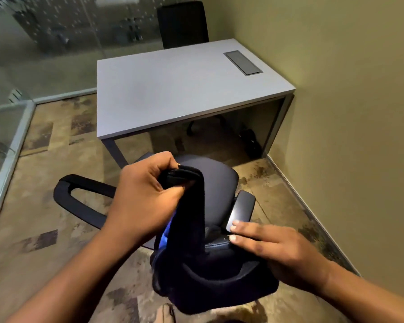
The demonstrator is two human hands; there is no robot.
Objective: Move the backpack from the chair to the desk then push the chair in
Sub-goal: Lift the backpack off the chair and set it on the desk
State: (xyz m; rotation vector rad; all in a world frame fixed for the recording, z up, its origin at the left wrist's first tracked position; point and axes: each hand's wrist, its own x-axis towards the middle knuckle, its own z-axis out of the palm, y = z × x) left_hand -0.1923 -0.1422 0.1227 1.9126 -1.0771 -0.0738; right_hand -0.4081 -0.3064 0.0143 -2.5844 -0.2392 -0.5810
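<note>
Left hand (145, 194) fisted tight around a padded, woven black strap (189, 183), hoisting a dark fabric backpack (210, 280) with a flash of glossy blue at one side; right hand (273, 245) laid flat, fingers extended and close together, on the soft upper part of the bag, gripping nothing. Backpack hanging low at the near edge of the office chair (219, 183), over its back, well short of the desk (173, 89); whether the bottom touches the chair cannot be told. Chair: rounded, smooth dark-blue seat cushion, looped black plastic armrest (79, 192) to the left, flat glossy arm pad (243, 206) to the right, pulled out from the desk. Desk: matte pale-grey rectangular top on square grey metal legs, with a brushed-metal cable hatch (243, 62) inset near the wall side. Second dark high-backed chair (183, 24) tucked behind the far edge. Underfoot, mottled beige and brown carpet (44, 206) in blocky patches. Plain olive-tan wall (348, 113) at right; frosted, dotted glass partition (44, 43) in an aluminium frame at left and rear.
</note>
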